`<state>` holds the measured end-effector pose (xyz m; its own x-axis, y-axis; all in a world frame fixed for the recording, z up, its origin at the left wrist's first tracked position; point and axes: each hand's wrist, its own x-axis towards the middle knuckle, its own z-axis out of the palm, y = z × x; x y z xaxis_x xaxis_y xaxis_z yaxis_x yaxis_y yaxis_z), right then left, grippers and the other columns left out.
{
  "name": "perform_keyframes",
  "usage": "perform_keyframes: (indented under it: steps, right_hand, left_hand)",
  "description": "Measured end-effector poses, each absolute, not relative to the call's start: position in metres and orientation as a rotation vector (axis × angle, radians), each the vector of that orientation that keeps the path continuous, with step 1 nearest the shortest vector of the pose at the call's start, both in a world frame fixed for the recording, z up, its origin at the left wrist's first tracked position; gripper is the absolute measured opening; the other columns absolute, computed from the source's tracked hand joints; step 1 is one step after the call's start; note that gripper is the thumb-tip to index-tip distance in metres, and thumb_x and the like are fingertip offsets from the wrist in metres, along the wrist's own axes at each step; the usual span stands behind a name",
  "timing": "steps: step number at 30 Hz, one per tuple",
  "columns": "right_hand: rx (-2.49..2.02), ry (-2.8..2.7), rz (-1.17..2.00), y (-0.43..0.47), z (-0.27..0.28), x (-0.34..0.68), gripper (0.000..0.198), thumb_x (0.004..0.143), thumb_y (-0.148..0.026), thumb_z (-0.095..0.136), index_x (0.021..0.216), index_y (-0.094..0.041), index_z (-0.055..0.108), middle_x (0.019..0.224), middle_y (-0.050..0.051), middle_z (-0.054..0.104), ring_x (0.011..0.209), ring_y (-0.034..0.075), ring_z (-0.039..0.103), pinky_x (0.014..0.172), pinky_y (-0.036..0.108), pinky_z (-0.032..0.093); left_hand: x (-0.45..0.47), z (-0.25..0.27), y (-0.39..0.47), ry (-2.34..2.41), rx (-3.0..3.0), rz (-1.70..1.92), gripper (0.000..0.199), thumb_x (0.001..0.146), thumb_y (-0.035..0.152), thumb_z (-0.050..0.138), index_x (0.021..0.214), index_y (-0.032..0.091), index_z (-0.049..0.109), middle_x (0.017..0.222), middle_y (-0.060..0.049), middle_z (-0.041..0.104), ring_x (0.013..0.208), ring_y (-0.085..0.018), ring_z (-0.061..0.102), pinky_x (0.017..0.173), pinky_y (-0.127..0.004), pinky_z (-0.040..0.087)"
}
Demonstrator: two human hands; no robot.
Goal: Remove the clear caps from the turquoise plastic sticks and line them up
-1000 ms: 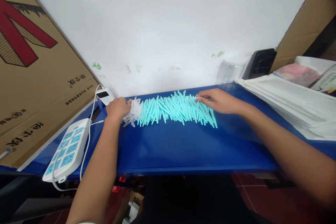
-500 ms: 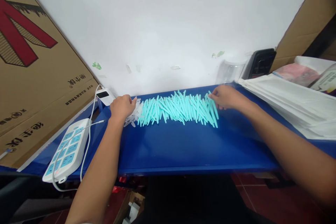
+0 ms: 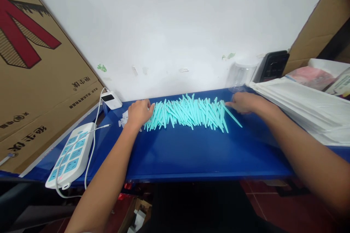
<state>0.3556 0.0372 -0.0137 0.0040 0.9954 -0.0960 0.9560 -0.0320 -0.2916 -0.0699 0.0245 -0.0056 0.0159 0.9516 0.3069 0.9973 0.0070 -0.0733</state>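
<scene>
A long row of slim teal plastic sticks [image 3: 186, 113] lies heaped on the blue table [image 3: 191, 153]. Small translucent whitish pieces [image 3: 124, 118] are piled at its left end, partly covered by my left hand [image 3: 140, 113]. That hand is closed, its fingers curled down and its thumb against the leftmost sticks; whatever is under the fingers is hidden. At the right end, my right hand [image 3: 243, 102] has its fingertips on the upper end of one teal stick [image 3: 234, 115], which slants out from the row toward the lower right.
To the left are a white power strip [image 3: 71, 154] with a cable and a small white device with a dark screen [image 3: 111, 100]. A large cardboard box [image 3: 41, 80] stands behind them. White sheets [image 3: 306, 105], a clear container [image 3: 243, 74] and a black device [image 3: 273, 65] are at the right.
My left hand has slid right, from the whitish pieces to the edge of the teal row. My right hand has moved slightly right, and one stick's lower end has swung outward.
</scene>
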Motion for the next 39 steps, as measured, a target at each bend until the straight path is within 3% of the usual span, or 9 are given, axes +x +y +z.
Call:
perform_keyframes:
  steps: [5, 8, 13, 21, 28, 39]
  right_hand:
    - [-2.17, -2.033, 0.831, 0.028, -0.009, 0.338, 0.043, 0.103, -0.025, 0.052, 0.063, -0.016, 0.063, 0.071, 0.017, 0.075, 0.055, 0.021, 0.069, 0.06, 0.034, 0.059]
    - [-2.136, -2.018, 0.949, 0.027, -0.005, 0.334, 0.048, 0.106, -0.035, 0.05, 0.063, -0.018, 0.065, 0.07, 0.017, 0.077, 0.057, 0.023, 0.072, 0.062, 0.036, 0.063]
    - [-2.209, -2.069, 0.814, 0.025, -0.003, 0.33, 0.054, 0.101, -0.055, 0.061, 0.062, -0.017, 0.065, 0.069, 0.016, 0.077, 0.053, 0.021, 0.071, 0.059, 0.033, 0.062]
    - [-2.222, -2.091, 0.739, 0.019, 0.001, 0.32, 0.052, 0.1, -0.03, 0.061, 0.049, -0.017, 0.059, 0.064, 0.013, 0.074, 0.047, 0.015, 0.064, 0.053, 0.027, 0.057]
    - [-2.216, -2.028, 0.815, 0.021, 0.001, 0.322, 0.05, 0.1, -0.02, 0.054, 0.051, -0.017, 0.057, 0.066, 0.013, 0.074, 0.046, 0.015, 0.064, 0.051, 0.027, 0.057]
    - [-2.174, -1.901, 0.898, 0.028, -0.006, 0.332, 0.032, 0.105, -0.026, 0.057, 0.079, -0.012, 0.067, 0.066, 0.013, 0.074, 0.044, 0.019, 0.067, 0.051, 0.031, 0.06]
  left_hand:
    - [-0.064, -0.006, 0.022, -1.993, -2.051, -0.263, 0.041, 0.101, 0.055, 0.048, 0.101, 0.023, 0.074, 0.095, -0.014, 0.077, 0.092, -0.035, 0.072, 0.08, -0.04, 0.05]
    - [-0.063, -0.006, 0.022, -1.991, -2.052, -0.278, 0.04, 0.101, 0.054, 0.049, 0.1, 0.023, 0.074, 0.095, -0.014, 0.077, 0.093, -0.035, 0.072, 0.08, -0.04, 0.05]
    - [-0.062, -0.006, 0.021, -1.972, -2.063, -0.284, 0.04, 0.101, 0.054, 0.049, 0.099, 0.023, 0.074, 0.093, -0.014, 0.077, 0.092, -0.036, 0.072, 0.08, -0.041, 0.05]
    - [-0.061, -0.007, 0.02, -1.957, -2.076, -0.299, 0.04, 0.1, 0.054, 0.049, 0.097, 0.023, 0.073, 0.09, -0.012, 0.076, 0.089, -0.035, 0.072, 0.077, -0.039, 0.049]
    - [-0.061, -0.005, 0.02, -1.973, -2.078, -0.289, 0.041, 0.101, 0.055, 0.048, 0.098, 0.023, 0.074, 0.09, -0.013, 0.076, 0.09, -0.036, 0.072, 0.078, -0.04, 0.05]
    - [-0.061, -0.005, 0.019, -1.973, -2.084, -0.274, 0.041, 0.101, 0.054, 0.047, 0.099, 0.023, 0.074, 0.091, -0.013, 0.076, 0.092, -0.035, 0.072, 0.081, -0.041, 0.052]
